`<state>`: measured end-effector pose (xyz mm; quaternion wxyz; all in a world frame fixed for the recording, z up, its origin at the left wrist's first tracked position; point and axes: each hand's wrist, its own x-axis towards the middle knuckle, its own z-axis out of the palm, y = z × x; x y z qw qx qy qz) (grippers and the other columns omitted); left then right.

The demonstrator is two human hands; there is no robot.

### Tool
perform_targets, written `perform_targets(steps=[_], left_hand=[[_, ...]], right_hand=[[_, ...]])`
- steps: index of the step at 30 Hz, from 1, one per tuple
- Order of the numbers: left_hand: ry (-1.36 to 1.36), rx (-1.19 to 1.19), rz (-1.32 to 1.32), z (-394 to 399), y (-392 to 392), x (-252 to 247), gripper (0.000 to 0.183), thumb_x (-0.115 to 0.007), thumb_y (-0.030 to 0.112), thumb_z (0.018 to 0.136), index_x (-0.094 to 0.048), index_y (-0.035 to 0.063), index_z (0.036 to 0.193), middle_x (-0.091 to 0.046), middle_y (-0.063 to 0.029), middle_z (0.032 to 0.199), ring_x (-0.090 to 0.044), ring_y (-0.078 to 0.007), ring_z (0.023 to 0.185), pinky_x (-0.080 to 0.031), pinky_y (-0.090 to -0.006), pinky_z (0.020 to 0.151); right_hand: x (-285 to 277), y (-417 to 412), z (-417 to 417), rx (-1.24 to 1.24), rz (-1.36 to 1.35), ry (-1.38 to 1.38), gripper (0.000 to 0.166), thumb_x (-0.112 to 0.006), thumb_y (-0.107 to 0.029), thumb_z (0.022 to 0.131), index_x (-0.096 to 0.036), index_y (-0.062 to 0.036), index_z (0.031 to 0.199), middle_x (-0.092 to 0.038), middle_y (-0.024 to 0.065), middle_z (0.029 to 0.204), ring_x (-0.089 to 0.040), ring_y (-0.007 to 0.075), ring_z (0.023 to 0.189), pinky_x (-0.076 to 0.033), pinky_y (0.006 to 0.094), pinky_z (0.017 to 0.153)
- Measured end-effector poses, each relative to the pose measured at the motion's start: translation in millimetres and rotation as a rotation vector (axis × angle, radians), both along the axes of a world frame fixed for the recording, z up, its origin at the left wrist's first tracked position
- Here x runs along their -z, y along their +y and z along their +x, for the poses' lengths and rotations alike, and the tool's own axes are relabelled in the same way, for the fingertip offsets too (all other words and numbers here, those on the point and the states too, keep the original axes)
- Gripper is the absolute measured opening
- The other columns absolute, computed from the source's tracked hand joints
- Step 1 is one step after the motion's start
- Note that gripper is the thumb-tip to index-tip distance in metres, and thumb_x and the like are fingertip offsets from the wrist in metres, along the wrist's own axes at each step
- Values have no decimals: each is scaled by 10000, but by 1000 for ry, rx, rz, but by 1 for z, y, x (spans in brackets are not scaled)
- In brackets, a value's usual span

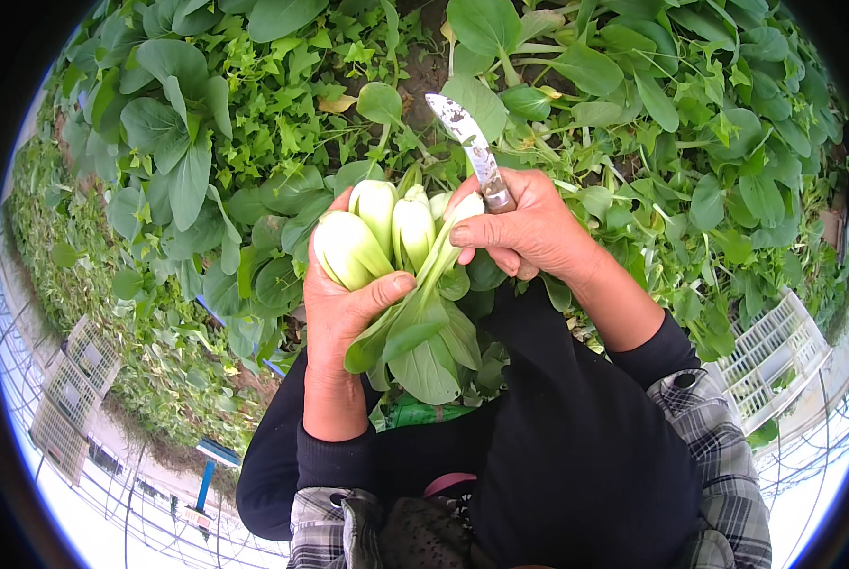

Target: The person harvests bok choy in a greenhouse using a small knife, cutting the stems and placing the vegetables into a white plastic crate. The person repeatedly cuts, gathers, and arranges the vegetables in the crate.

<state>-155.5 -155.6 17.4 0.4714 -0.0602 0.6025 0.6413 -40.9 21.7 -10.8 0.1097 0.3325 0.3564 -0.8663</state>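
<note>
My left hand (346, 306) is wrapped around a bunch of bok choy heads (349, 249), their pale bases up and their leaves hanging down over my lap. At the bunch's right side, the thumb and fingers of my right hand (520, 227) pinch the base of a slimmer bok choy plant (438, 263). The same right hand also holds a curved knife (470, 142), its blade pointing up and away from me, spotted with dark soil. The lower part of the knife's handle is hidden by the fingers.
Bok choy plants (175, 135) and small-leaved weeds (282, 121) grow densely ahead and on both sides. A white plastic crate (773, 355) lies at the right edge; stacked lattice crates (69, 398) stand far left. A blue post scale (207, 484) is at the lower left.
</note>
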Motion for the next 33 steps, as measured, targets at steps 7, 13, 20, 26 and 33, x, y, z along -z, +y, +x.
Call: perform_targets(steps=[7, 13, 20, 26, 33], left_hand=[[-154, 154, -98, 1, -10, -9, 871, -774, -61, 578, -381, 9, 1352, -546, -94, 1229, -548, -205, 1123, -429, -347, 987], [-272, 363, -58, -2, -10, -17, 883, -766, -46, 582, -374, -9, 1372, -543, -97, 1247, -539, -199, 1134, -397, -342, 1010], [60, 369, -348, -14, -23, 33, 861, -752, -30, 579, -377, -16, 1355, -564, -101, 1205, -560, -183, 1074, -435, -308, 956], [47, 426, -358, -19, -31, 43, 660, -748, -9, 591, -515, -11, 1209, -614, -75, 1109, -586, -163, 992, -452, -297, 914], [-56, 391, -369, -21, -41, 45, 629, -752, -5, 595, -543, -7, 1188, -620, -60, 1106, -588, -165, 993, -454, -300, 915]], right_hand=[[-3, 13, 6, -161, 114, -15, 345, -665, -265, 873, -563, -57, 1129, -633, 52, 664, -435, 30, 375, -297, 183, 332], [23, 17, 6, -573, 1109, -37, 373, -554, -285, 919, -468, -28, 1174, -621, 203, 794, -605, 403, 809, -463, 464, 718], [60, -12, -2, -773, 988, -54, 278, -501, -214, 924, -442, 36, 1028, -613, 269, 773, -594, 454, 796, -456, 521, 713], [74, -15, -12, -874, 1001, -94, 245, -478, -167, 904, -454, 48, 1019, -627, 265, 810, -612, 431, 819, -474, 507, 728], [77, -19, -24, -1103, 983, -163, 262, -463, -125, 866, -522, 39, 1062, -650, 241, 920, -633, 387, 888, -500, 471, 768]])
